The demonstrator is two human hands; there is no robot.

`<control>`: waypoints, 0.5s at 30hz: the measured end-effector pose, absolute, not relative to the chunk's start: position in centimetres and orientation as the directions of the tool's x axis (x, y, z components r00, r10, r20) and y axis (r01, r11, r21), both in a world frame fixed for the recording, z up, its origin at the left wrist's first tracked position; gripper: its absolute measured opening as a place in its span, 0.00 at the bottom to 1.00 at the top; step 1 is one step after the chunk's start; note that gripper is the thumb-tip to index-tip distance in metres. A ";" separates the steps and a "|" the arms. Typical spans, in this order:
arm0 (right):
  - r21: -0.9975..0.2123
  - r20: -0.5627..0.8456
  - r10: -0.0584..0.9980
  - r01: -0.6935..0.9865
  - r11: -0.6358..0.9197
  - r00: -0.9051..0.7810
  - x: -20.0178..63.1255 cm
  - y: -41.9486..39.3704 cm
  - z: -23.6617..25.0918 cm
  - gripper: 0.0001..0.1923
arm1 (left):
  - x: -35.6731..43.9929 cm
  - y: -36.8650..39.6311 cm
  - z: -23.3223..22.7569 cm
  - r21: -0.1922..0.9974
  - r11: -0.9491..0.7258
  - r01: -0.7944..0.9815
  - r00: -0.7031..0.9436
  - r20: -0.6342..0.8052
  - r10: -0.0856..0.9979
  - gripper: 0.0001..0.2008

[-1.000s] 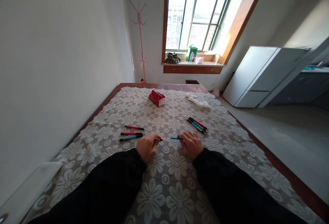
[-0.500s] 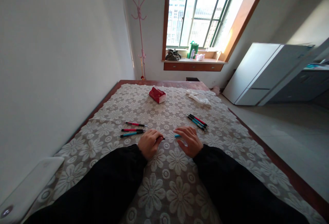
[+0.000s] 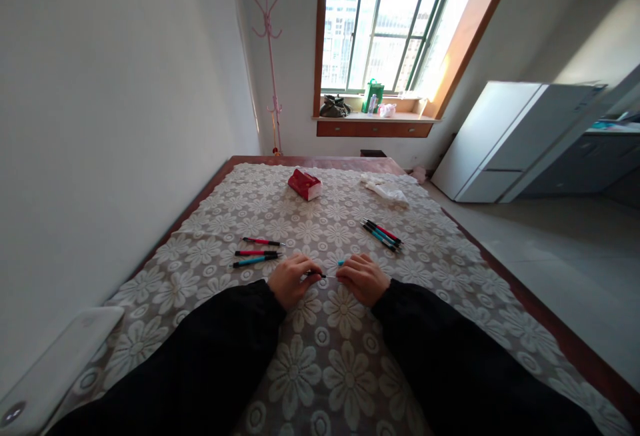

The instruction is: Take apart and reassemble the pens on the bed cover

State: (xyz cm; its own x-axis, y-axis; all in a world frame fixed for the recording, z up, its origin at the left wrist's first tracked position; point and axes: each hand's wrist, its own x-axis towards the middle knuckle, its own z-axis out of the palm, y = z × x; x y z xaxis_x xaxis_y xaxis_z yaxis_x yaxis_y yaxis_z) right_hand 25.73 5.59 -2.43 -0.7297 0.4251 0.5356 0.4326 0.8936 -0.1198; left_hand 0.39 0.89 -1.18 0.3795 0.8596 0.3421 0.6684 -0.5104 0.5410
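Fingers of left hand (image 3: 289, 281) pinch a black pen part (image 3: 315, 274); fingers of right hand (image 3: 363, 279) curl shut on a teal pen barrel (image 3: 341, 263), tip just showing. Both hands close together, low over the lace-covered worktop (image 3: 330, 356), near its front-centre. 3 pens (image 3: 256, 251) lie apart to the left, a pen bundle (image 3: 381, 233) to the right. Red tissue pack (image 3: 305, 184) & white cloth (image 3: 386, 190) farther back.
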 end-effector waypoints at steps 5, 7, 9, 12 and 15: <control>-0.135 0.551 0.619 0.672 0.728 -0.560 25.9 5.6 -2.5 0.08 | 0.5 0.9 -0.8 0.492 -0.333 0.804 0.188 0.321 0.928 0.09; -0.130 0.538 0.638 0.693 0.709 -0.551 25.9 5.6 -2.4 0.07 | 0.4 0.9 -0.8 0.495 -0.286 0.820 0.154 0.291 0.944 0.09; -0.126 0.522 0.638 0.689 0.714 -0.566 26.0 5.7 -2.4 0.06 | 0.4 0.9 -0.8 0.495 -0.279 0.823 0.157 0.275 0.949 0.08; -0.134 0.501 0.647 0.686 0.715 -0.575 25.9 5.6 -2.5 0.05 | 0.4 0.9 -0.7 0.488 -0.275 0.828 0.157 0.269 0.950 0.08; -0.155 0.469 0.678 0.704 0.694 -0.565 25.9 5.6 -2.6 0.06 | 0.4 0.8 -0.5 0.482 -0.252 0.839 0.141 0.255 0.957 0.09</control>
